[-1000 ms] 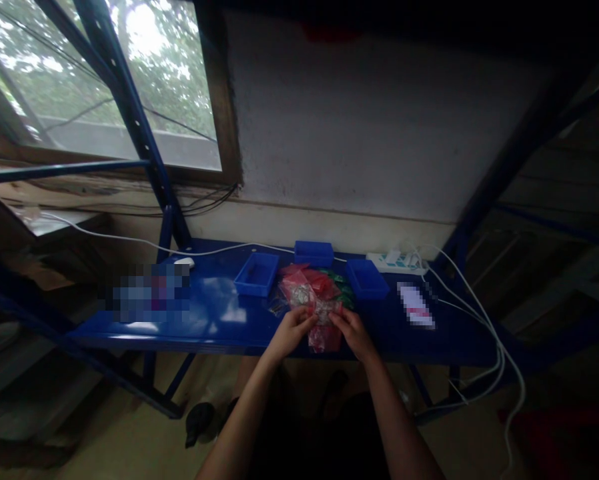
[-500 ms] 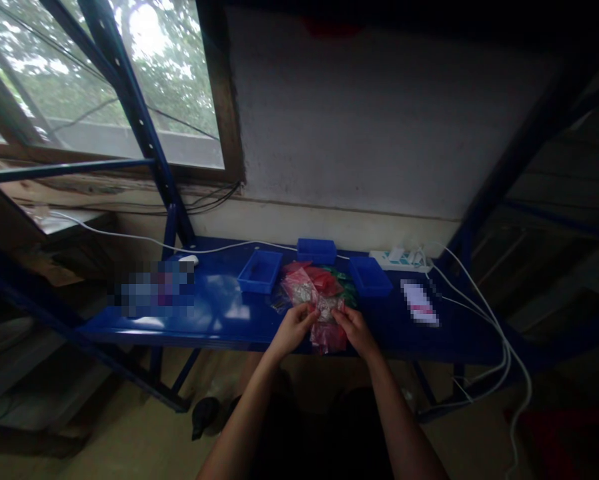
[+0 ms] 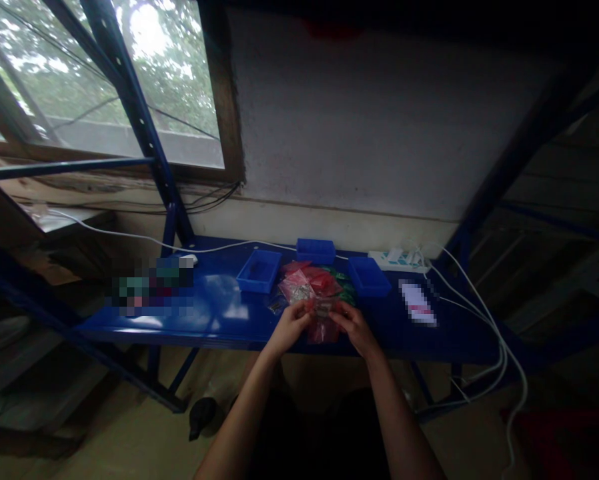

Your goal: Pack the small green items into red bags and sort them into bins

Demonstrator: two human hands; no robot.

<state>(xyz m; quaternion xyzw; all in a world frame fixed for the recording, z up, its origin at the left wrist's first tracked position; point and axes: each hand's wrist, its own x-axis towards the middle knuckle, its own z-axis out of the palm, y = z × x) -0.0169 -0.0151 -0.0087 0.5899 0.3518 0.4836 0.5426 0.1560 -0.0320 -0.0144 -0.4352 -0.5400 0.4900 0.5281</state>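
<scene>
Between my hands, near the front edge of the blue shelf, is a clear pinkish plastic bag (image 3: 322,330). My left hand (image 3: 294,323) pinches its left side, and my right hand (image 3: 352,325) pinches its right side. Just behind the held bag lies a pile of red plastic bags (image 3: 322,281), one of them with small silvery pieces (image 3: 300,287) showing through. Green bags (image 3: 348,287) stick out at the pile's right. What the held bag contains is too dark to make out.
Three blue trays stand around the pile: left (image 3: 260,272), back (image 3: 315,251) and right (image 3: 369,277). A white power strip (image 3: 398,260) with cables lies at the back right. A pale, pixelated object (image 3: 418,303) rests on the blue shelf (image 3: 204,313).
The held bag has tilted or turned between my hands, and its lower end sits slightly higher. Its silvery contents show less plainly. Both hands keep their pinch.
</scene>
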